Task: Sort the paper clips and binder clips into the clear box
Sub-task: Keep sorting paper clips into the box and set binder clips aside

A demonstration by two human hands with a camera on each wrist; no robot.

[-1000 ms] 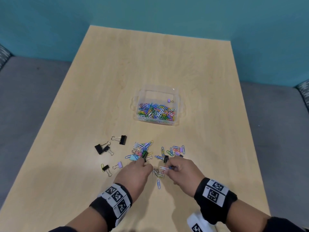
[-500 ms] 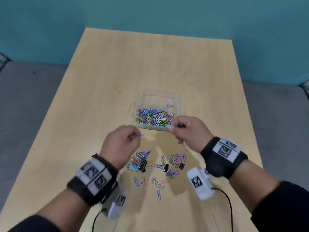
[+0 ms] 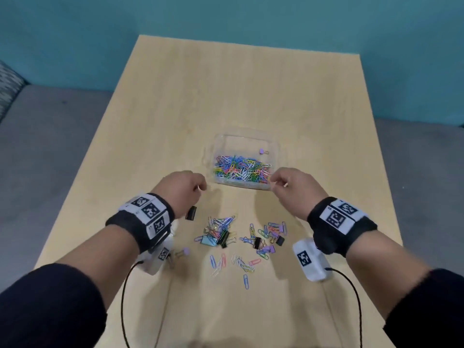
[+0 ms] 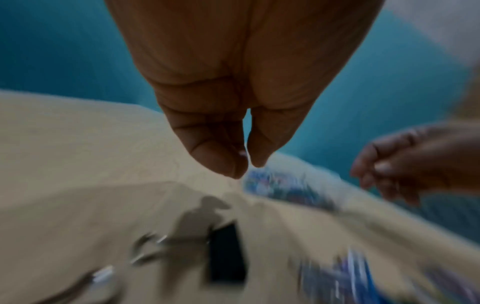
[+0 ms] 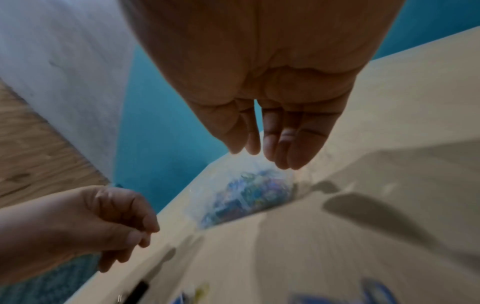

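The clear box (image 3: 247, 135) holds a heap of coloured paper clips (image 3: 241, 169) and one purple binder clip (image 3: 262, 151). My left hand (image 3: 199, 188) hovers just left of the box's near corner. Its thumb and fingertips (image 4: 233, 164) are pinched together on a small pale bit that looks like a paper clip. My right hand (image 3: 275, 180) hangs at the box's near right corner with its fingers (image 5: 283, 152) nearly straight and nothing in them. More paper clips and binder clips (image 3: 266, 234) lie loose on the table below both hands.
A black binder clip (image 3: 191, 213) lies under my left wrist, and a small purple one (image 3: 185, 251) sits nearer me. Several single paper clips (image 3: 241, 264) are scattered toward the front. The wooden table (image 3: 226, 84) stretches on beyond the box, with grey floor on either side.
Both hands rose from the loose pile to the box, each pinching a clip. The right hand has since let its clip go and its fingers have straightened. The left hand has edged closer to the box.
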